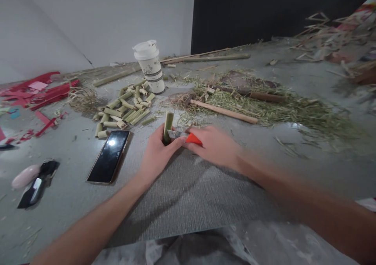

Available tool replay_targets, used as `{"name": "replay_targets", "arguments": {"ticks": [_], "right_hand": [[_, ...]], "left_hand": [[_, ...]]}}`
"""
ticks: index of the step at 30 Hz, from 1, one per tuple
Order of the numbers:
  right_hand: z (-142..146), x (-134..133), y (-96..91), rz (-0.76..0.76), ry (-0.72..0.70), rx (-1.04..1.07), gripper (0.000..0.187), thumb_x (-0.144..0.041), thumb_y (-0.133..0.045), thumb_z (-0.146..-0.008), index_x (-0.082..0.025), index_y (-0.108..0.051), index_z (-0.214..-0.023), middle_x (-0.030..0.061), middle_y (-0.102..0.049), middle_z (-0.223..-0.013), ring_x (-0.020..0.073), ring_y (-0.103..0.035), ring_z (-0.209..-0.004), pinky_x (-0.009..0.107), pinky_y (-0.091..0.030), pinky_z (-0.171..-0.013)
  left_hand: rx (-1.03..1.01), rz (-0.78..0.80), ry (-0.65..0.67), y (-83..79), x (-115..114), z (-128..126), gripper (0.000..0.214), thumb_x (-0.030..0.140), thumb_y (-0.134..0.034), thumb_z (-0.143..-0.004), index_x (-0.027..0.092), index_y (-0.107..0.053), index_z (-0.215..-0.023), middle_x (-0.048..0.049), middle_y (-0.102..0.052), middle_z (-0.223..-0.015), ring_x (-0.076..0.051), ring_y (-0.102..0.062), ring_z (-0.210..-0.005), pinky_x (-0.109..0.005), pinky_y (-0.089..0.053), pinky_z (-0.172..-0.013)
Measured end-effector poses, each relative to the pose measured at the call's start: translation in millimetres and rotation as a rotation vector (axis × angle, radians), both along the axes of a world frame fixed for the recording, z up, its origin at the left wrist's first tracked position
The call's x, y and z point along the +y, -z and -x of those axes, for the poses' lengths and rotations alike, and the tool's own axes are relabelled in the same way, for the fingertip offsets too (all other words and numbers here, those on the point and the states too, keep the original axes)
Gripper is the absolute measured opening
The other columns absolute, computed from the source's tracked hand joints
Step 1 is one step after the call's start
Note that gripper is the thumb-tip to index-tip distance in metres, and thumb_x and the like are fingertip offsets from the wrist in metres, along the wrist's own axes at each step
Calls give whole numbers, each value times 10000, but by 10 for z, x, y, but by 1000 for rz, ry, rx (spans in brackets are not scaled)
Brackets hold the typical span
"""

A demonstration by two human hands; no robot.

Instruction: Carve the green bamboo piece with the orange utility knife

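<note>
Head view: I see the left hand (158,147) with its grip clamped on a near-upright stalk piece (168,123), the right hand (219,147) clasping an orange-handled knife (194,139) beside it, over the desk (69,155), with cut stalks (113,111) and a white cup (151,69) beyond.

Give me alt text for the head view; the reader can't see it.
A person's left hand holds a green stalk piece upright; the right hand holds an orange-handled knife, its blade at that piece. Beyond are cut stalks, a lidded white cup and green shavings, with a phone at left.
</note>
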State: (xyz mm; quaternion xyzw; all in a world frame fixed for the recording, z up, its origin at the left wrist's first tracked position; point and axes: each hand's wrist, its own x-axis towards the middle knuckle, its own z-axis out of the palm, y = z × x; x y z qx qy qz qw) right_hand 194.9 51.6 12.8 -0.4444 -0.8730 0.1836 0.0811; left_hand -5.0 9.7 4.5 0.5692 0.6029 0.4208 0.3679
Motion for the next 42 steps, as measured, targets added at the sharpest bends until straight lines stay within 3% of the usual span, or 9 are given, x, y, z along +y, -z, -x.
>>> {"name": "replay_targets", "arguments": {"ticks": [2,7,9,14,17,22,25,34,42], "right_hand": [[-5,18,24,3,-22,-10,352,-503,-524,-1112,-208,-714,-1147,95,-798,-1015,262,-698,-918,336,-391,-722],[-16,9,-23,-6,-3,18,366,-516,-519,-1111,-212,-709,-1185,98,-789,-1033,250,-692,-866,337,-379,-707],[-13,-8,-46,-13,12,26,371,-517,-518,-1110,-211,-707,-1202,104,-791,-1051,256,-696,-875,340,-379,-712],[-4,12,20,7,-18,9,377,-535,-500,-1114,-211,-695,-1113,93,-787,-993,252,-679,-869,334,-355,-687],[-9,48,71,22,-48,-6,379,-535,-486,-1120,-215,-688,-1094,80,-775,-953,245,-668,-863,325,-343,-675],[-19,36,34,7,-18,3,357,-512,-523,-1111,-211,-704,-1174,94,-778,-996,245,-676,-866,323,-362,-692],[-11,7,0,10,12,33,388,-523,-515,-1115,-202,-705,-1225,118,-788,-1056,258,-691,-897,331,-393,-724],[-17,58,74,41,-46,-8,351,-530,-506,-1110,-232,-684,-1056,59,-738,-877,226,-638,-792,317,-332,-653],[-11,10,27,2,9,46,362,-520,-503,-1114,-216,-697,-1126,97,-773,-1020,249,-676,-889,331,-385,-718]], "left_hand": [[-15,0,10,10,6,7,236,376,-786,-869,222,-641,-975,42,-554,-755,-132,-474,-677,-268,-388,-619],[-190,190,24,113,-39,13,504,608,-762,-895,241,-463,-722,68,-400,-586,-113,-337,-538,-281,-267,-508],[-186,190,23,120,-47,12,540,633,-743,-906,243,-434,-696,68,-378,-573,-111,-316,-529,-285,-243,-500],[-32,30,4,44,-4,15,254,416,-784,-893,224,-618,-897,50,-517,-699,-127,-441,-637,-269,-342,-578],[-56,37,17,35,13,16,256,361,-808,-866,228,-644,-1010,51,-545,-745,-127,-467,-671,-262,-379,-611],[-224,206,23,115,-12,16,481,573,-808,-876,232,-495,-747,70,-428,-591,-107,-355,-547,-277,-268,-515],[-182,218,2,117,-20,18,547,627,-779,-885,238,-447,-692,71,-394,-553,-109,-328,-527,-287,-233,-504],[14,49,12,9,0,8,232,382,-786,-892,222,-634,-964,35,-599,-769,-150,-521,-713,-281,-394,-660],[-173,221,27,102,-35,15,563,655,-744,-914,237,-461,-665,54,-422,-533,-119,-373,-519,-297,-255,-518]]}}
